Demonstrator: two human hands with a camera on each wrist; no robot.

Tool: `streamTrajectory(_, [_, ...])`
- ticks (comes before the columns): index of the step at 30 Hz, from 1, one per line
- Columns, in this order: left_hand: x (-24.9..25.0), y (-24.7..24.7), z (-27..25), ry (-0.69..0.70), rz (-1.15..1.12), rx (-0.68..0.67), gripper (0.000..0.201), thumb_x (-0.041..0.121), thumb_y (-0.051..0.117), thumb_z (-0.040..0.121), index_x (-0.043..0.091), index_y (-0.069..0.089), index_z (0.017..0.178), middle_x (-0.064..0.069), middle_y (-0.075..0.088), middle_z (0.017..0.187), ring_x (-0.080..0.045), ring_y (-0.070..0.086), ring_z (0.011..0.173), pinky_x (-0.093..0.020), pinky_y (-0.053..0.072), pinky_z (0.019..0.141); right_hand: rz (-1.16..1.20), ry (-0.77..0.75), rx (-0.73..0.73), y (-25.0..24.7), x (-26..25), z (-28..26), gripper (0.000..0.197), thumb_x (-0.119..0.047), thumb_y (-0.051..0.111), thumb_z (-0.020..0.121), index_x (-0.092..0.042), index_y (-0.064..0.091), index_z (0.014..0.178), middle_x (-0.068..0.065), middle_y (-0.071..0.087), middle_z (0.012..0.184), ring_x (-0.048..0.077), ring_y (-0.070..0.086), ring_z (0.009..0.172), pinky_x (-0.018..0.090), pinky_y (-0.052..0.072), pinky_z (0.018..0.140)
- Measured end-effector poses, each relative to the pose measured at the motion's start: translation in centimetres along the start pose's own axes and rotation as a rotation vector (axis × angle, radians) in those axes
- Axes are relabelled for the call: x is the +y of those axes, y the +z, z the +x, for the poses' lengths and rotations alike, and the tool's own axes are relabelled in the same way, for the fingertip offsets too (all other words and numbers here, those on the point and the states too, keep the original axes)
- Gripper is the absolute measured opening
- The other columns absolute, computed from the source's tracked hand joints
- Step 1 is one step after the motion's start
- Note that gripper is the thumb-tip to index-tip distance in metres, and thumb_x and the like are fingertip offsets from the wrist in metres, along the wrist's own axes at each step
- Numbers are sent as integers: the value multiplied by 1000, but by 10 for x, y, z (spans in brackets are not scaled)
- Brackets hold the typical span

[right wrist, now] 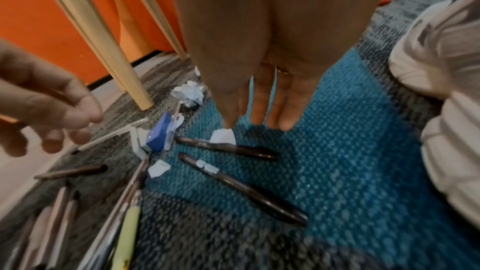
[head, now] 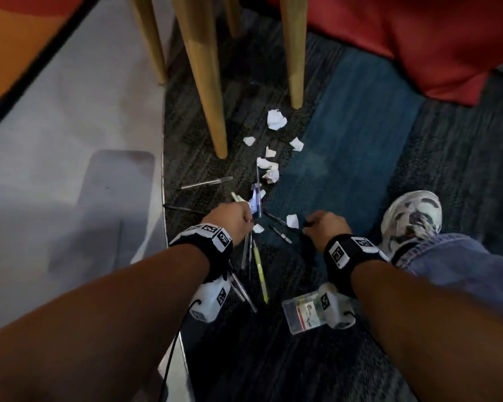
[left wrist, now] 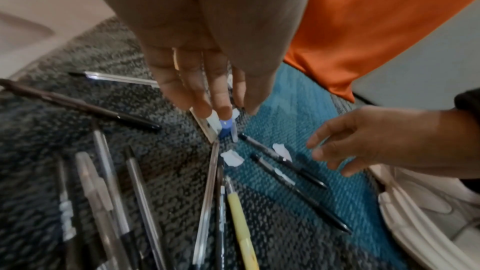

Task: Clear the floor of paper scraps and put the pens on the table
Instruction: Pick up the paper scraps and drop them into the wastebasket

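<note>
Little of the job looks done: the carpet point(head: 346, 117) in front of both hands is strewn with pens and paper scraps, and no pen can be seen on a worktop, which is out of view apart from pale wooden legs point(head: 204, 82) beyond the hands.

The pens point(left wrist: 135, 192), more than ten clear, black and grey barrels plus one yellow pen point(left wrist: 240, 219), lie fanned out below the left hand point(head: 231, 221), with two black pens point(right wrist: 233, 148) just beneath the right hand point(head: 325, 227). A blue-and-clear plastic piece point(right wrist: 158, 137), too blurred to name, sits at the left fingertips point(left wrist: 224, 110).

The scraps are small, white and crumpled. The largest wad point(head: 276, 119) lies farthest beyond the hands near a leg; a cluster point(head: 269, 169) sits closer; two bits point(left wrist: 232, 157) lie between the hands.

The left hand hangs over the plastic piece with fingers extended and loosely together, gripping nothing. The right hand is likewise relaxed and empty, its thumb tip point(right wrist: 228, 122) at or touching the nearest scrap point(right wrist: 223, 136). By this reading, gathering has barely started.
</note>
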State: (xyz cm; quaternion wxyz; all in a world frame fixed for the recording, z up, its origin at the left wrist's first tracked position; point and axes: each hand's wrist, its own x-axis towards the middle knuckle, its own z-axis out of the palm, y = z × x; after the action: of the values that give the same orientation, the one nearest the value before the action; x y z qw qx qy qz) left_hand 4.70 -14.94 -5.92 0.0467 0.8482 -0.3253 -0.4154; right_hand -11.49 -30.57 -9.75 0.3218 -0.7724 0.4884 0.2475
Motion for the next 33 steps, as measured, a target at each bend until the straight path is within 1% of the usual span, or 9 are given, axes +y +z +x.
streamTrajectory(3, [2,18,19,21,61,-55,15,38,60,91,27,53,98,0,64,92,-24,61,85,-36,52,74,12,-72,21,13,-1,10,38,-33,70,85,-20,61,119,8,66,114,29,60,107,35,50,89])
streamTrajectory(6, [4,32,31,94,165,-62,27,38,59,92,23,52,114,-3,59,111,-26,56,101,-40,51,84,-2,-146,40,22,-8,20,47,-33,67,87,-20,54,130,9,60,122,30,55,114,34,45,94])
streamTrajectory(9, [4,47,36,164,263,-70,35,32,58,94,20,49,125,-6,48,125,-29,42,118,-43,46,93,-56,-170,42,25,-15,29,46,-32,67,87,-21,54,130,10,57,124,30,53,116,34,43,95])
streamTrajectory(14, [2,61,38,221,415,41,36,18,56,92,20,48,127,-2,48,126,-29,37,120,-42,40,94,-21,-67,64,26,-26,40,28,-19,64,86,-24,63,114,13,65,109,32,61,103,31,48,83])
streamTrajectory(18, [7,51,42,246,437,34,35,5,51,88,19,55,120,-1,57,119,-27,44,116,-39,37,95,89,-14,61,20,-37,46,9,-15,65,85,-22,68,89,13,68,100,31,64,97,30,51,84])
streamTrajectory(21, [9,43,45,244,408,39,34,3,47,88,19,61,114,-2,62,115,-28,50,109,-38,39,92,149,-35,93,12,-47,50,15,-14,63,85,-23,65,72,12,70,93,29,66,90,28,53,83])
streamTrajectory(24, [11,31,45,238,223,79,30,10,47,92,19,65,114,-5,61,116,-29,53,109,-38,45,89,182,-132,166,3,-64,57,14,-14,62,86,-21,67,75,8,70,91,24,66,86,28,53,81])
streamTrajectory(29, [7,8,58,120,-48,223,22,24,52,96,17,68,109,-8,63,110,-31,60,99,-39,52,80,116,-414,301,-10,-100,71,6,-17,66,83,-18,71,79,7,54,122,28,52,112,29,41,99])
streamTrajectory(33, [-1,7,69,113,-27,213,16,25,56,93,19,70,95,-7,65,100,-31,59,94,-39,52,76,-97,-511,164,-8,-121,82,9,-15,65,80,-18,74,83,1,46,143,27,44,129,24,36,103])
